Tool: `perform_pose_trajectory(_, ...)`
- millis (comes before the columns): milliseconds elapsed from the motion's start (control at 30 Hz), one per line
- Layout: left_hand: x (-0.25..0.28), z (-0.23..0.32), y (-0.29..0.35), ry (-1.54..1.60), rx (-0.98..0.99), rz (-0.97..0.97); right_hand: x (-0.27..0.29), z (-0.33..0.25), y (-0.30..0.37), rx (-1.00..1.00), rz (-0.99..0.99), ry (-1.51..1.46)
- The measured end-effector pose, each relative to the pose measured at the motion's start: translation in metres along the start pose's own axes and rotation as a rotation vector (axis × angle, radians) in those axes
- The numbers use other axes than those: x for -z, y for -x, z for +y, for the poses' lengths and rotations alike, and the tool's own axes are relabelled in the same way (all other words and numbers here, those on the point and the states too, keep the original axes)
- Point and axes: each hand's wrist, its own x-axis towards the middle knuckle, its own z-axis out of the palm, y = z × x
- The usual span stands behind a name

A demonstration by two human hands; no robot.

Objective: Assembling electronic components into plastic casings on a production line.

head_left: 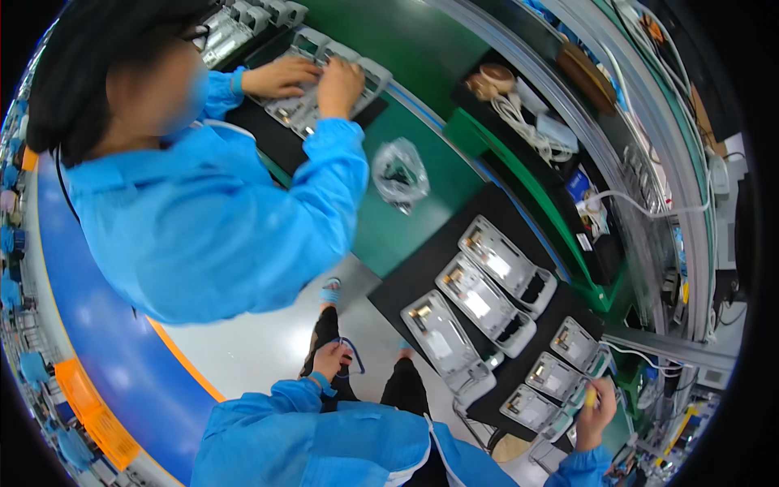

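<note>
In our right hand (599,415) we pinch a yellow piece (590,398) beside small grey cases (553,377) at the right edge of the black mat (426,264); our left hand (329,359) grips a blue cord (358,358), off the near edge.

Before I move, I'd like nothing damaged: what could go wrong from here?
The leftmost large housing has its near end at the edge of the black mat, so a bump might knock it off. The blue cord looping from your left hand could snag. The yellow item in your right hand might scrape the small housings beside it.
</note>
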Motion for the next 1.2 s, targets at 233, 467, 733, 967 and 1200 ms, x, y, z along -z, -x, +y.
perform_pose_trajectory(233,0.083,0.063,-0.022,0.078,0.111,-0.045,-0.146,-0.119,-0.243,0.15,-0.237,-0.261)
perform_pose_trajectory(467,0.098,0.157,-0.048,0.06,-0.17,-0.02,-0.25,-0.092,-0.341,-0.095,-0.399,-0.109)
perform_pose_trajectory(733,0.026,0.454,-0.063,-0.991,-1.456,0.57,-0.291,-0.095,-0.371,-0.078,-0.703,0.213)
perform_pose_trajectory(967,-0.034,0.501,-0.081,-1.7,-1.519,1.132,-0.293,-0.088,-0.38,-0.089,-0.848,0.263)
perform_pose_trajectory(1200,-0.067,0.428,-0.045,-1.893,-1.985,1.002,-0.298,-0.066,-0.382,-0.048,-0.823,0.092)
